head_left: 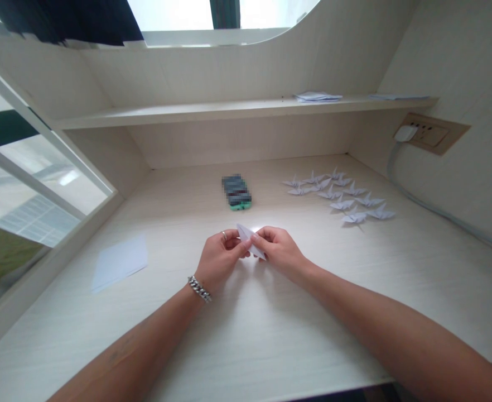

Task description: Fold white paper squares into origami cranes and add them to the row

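My left hand point(222, 258) and my right hand point(278, 250) meet above the middle of the pale wood-grain desk point(246, 329). Between their fingers is a folded piece of white paper point(249, 240), pinched from both sides and held clear of the desktop. It narrows to a point at the far end. Its lower part is partly hidden by my fingers. A ring sits on a finger of my left hand, and a chain bracelet point(199, 288) circles that wrist.
Several white origami cranes point(338, 195) stand at the right of the desk. A stack of white paper sheets point(119, 262) lies at the left, and a blurred phone in a green case point(236, 192) lies ahead. Above are a shelf point(229, 116), a wall socket with plugged cable point(421, 133), and a window at left.
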Demonstrator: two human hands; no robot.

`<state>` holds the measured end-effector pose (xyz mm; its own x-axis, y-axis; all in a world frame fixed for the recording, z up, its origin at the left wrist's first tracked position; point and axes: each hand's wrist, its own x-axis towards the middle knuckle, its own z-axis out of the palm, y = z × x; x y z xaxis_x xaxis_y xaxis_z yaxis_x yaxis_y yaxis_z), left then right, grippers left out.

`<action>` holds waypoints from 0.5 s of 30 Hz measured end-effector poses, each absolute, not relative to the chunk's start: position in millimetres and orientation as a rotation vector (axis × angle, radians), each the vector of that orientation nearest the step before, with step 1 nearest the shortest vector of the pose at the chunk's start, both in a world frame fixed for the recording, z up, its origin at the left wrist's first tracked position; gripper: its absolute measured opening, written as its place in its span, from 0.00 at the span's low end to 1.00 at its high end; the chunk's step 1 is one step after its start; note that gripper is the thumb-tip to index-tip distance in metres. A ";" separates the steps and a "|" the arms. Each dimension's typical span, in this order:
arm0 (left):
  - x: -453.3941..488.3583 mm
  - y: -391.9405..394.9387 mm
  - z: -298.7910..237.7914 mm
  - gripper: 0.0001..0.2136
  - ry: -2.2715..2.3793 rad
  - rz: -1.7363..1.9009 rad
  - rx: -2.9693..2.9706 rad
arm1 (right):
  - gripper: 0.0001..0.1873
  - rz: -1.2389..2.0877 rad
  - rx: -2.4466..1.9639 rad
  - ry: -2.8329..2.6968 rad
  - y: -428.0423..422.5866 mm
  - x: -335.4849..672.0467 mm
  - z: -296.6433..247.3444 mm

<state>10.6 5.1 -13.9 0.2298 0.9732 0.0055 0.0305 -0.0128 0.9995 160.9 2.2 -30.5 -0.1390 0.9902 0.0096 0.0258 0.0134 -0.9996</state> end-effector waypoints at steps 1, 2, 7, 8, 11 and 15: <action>10.4 5.3 -14.6 0.10 1.041 1.021 1.332 | 0.16 1.300 -1.150 -1.320 2.3 160.7 -30.8; 10.1 5.6 -15.2 0.11 1.039 1.020 1.333 | 0.16 1.312 -1.143 -1.307 2.5 160.4 -31.1; 8.6 6.7 -16.9 0.12 1.068 1.061 1.359 | 0.18 1.382 -1.089 -1.312 3.6 160.2 -32.4; 8.5 6.9 -17.2 0.12 1.053 1.057 1.346 | 0.17 1.382 -1.096 -1.326 3.7 160.6 -32.7; 8.3 8.3 -18.6 0.11 1.024 1.041 1.323 | 0.17 1.349 -1.145 -1.376 2.9 161.6 -33.5; 6.9 11.0 -20.6 0.12 1.120 1.076 1.361 | 0.18 1.308 -1.152 -1.465 0.9 160.2 -33.8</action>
